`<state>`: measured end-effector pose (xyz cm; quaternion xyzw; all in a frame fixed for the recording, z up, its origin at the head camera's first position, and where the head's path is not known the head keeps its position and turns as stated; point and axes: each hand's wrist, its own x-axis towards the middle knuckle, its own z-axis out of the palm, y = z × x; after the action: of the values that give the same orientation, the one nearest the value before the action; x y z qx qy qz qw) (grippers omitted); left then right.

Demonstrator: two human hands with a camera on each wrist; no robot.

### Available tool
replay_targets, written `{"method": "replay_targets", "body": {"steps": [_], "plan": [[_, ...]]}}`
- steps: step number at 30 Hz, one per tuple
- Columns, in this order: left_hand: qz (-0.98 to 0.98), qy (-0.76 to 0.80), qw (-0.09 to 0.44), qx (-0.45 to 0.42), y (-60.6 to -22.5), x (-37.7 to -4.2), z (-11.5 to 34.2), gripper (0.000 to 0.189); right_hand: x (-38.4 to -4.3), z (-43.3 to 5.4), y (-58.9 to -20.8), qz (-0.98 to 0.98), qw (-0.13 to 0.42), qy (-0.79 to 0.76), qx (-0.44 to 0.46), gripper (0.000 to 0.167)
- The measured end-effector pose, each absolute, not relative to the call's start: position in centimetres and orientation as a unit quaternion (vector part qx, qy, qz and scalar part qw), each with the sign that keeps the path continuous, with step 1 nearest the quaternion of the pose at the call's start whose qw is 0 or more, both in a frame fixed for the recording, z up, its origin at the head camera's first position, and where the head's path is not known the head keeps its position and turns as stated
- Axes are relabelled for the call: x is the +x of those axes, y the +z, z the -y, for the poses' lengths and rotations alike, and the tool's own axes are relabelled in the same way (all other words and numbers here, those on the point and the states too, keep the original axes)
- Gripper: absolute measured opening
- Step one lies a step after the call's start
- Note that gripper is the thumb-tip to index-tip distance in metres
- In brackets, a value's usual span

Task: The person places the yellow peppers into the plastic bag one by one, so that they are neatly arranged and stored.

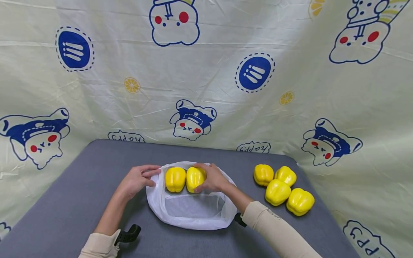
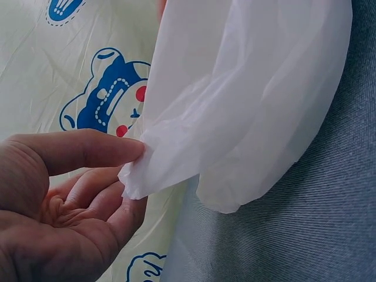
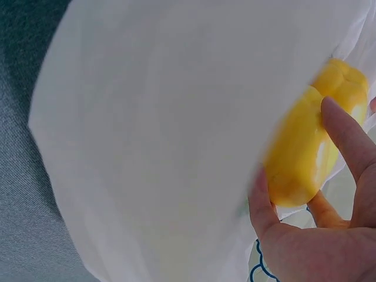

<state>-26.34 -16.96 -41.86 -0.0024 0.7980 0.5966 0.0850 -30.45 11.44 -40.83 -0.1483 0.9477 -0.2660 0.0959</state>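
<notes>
A white plastic bag (image 1: 196, 224) lies with its mouth spread wide on the table. My left hand (image 1: 137, 181) pinches the bag's left rim; in the left wrist view that hand (image 2: 76, 194) has the thin film between thumb and fingers. Inside the bag, my right hand (image 1: 213, 179) grips a yellow bell pepper (image 1: 194, 179), thumb and fingers around its sides. Right beside it sits another yellow bell pepper (image 1: 175, 180). The right wrist view shows the gripped pepper (image 3: 296, 158) partly behind the bag's wall, with the right hand (image 3: 329, 235) around it.
Several yellow bell peppers (image 1: 278, 192) stand grouped on the right side of the grey table (image 1: 64, 215). A pale printed curtain (image 1: 206, 79) hangs behind the table's far edge. Dark straps (image 1: 129, 234) sit at the wrists below beige sleeves.
</notes>
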Motion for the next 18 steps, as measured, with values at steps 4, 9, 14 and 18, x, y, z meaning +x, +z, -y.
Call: {"method": "replay_targets", "body": {"steps": [4,9,14,18], "plan": [[-0.800,0.594,0.084,0.000,-41.87,-26.40,16.98,0.060,-30.50,-11.28,-40.84,-0.949,0.101,-0.260,-0.149,0.086],[-0.801,0.592,0.083,0.000,-41.87,-26.41,16.93,0.059,-30.44,-11.06,-40.84,-0.947,0.105,-0.263,-0.151,0.085],[-0.803,0.590,0.083,-0.001,-41.88,-26.38,16.90,0.059,-30.44,-10.89,-40.99,-0.947,0.102,-0.267,-0.149,0.085],[-0.802,0.591,0.083,0.000,-41.94,-26.39,16.91,0.060,-30.38,-10.73,-41.06,-0.947,0.101,-0.268,-0.148,0.085]]}}
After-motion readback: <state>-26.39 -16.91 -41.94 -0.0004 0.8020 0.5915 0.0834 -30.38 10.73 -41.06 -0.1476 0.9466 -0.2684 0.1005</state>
